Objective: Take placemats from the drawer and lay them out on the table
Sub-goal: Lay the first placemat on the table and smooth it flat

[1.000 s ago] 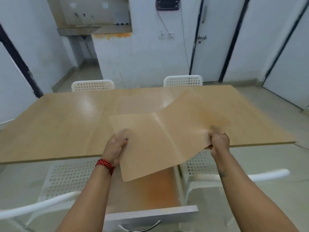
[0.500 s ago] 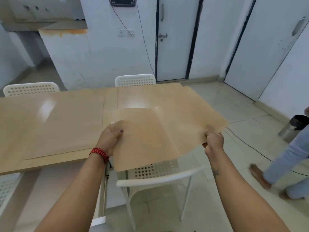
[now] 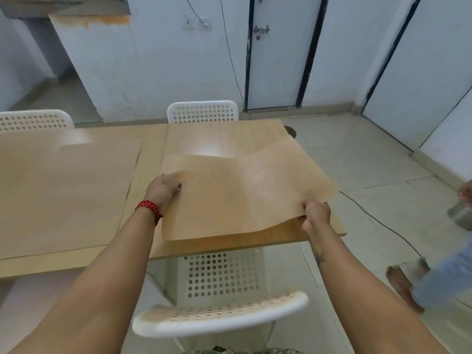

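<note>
Tan placemat [image 3: 229, 195] sags over the right end of the wooden table [image 3: 217, 139], left hand [image 3: 163, 190] pinching its left edge, right hand [image 3: 315, 215] gripping its near right edge. Another placemat [image 3: 66, 195] lies flat to its left. A white perforated chair [image 3: 219, 318] stands below.

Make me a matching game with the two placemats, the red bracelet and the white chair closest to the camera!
Things:
1. right placemat
2. left placemat
3. red bracelet
4. nearest white chair

Places or states:
A. worn on the left wrist
B. gripped by the left hand and the right hand
C. seat tucked under the near edge of the table
D. lying flat on the table

Pairs: 1-B, 2-D, 3-A, 4-C
</note>
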